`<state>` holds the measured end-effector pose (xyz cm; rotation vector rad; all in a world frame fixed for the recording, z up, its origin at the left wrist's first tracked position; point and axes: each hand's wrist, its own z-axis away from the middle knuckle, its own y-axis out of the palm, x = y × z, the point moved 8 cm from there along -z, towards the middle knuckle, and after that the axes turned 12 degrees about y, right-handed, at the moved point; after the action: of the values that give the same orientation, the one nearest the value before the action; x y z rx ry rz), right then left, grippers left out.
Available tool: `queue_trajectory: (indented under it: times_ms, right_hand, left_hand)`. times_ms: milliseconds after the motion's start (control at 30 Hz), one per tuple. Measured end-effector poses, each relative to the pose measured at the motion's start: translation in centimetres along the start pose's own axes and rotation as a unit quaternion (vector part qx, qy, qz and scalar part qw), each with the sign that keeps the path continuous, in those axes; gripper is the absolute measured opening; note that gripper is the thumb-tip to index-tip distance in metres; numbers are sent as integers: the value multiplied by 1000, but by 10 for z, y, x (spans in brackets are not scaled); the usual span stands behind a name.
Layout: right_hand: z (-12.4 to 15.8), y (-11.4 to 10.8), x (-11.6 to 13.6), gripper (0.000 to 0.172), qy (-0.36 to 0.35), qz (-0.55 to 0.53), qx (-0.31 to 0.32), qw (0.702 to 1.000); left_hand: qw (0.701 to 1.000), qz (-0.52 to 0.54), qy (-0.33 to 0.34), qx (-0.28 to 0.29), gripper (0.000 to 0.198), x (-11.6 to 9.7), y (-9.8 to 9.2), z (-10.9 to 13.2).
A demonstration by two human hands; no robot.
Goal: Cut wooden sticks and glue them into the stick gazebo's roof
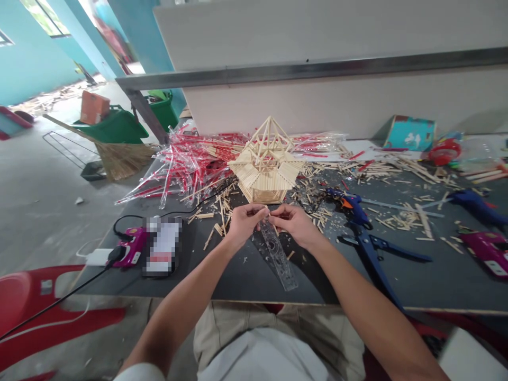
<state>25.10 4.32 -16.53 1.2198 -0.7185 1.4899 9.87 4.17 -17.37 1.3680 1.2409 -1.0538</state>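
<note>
Pinching a stick [277,230], left hand [245,223] and right hand [297,224] meet mid-frame. A ruler [281,259] slants toward lower centre

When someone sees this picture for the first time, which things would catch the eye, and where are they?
Probably the pale wooden-stick model with a pointed open top, standing just beyond the bare left hand and bare right hand. Next, perhaps, the heap of red and clear plastic wrappers, mostly to its left, and a blue-and-orange glue gun to its right on the dark grey table.
</note>
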Motion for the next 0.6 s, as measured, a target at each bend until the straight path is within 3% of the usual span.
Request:
queue_trajectory:
  times_ms: [367, 600]
  right_hand:
    - [-2, 0, -4, 39, -6, 7, 13, 1000]
    - [1, -1, -2, 33, -9, 44, 20, 999]
  left_hand:
    - [1000, 14, 8, 13, 44, -12, 3, 1]
    - [999, 31, 8, -3, 38, -7, -5, -7]
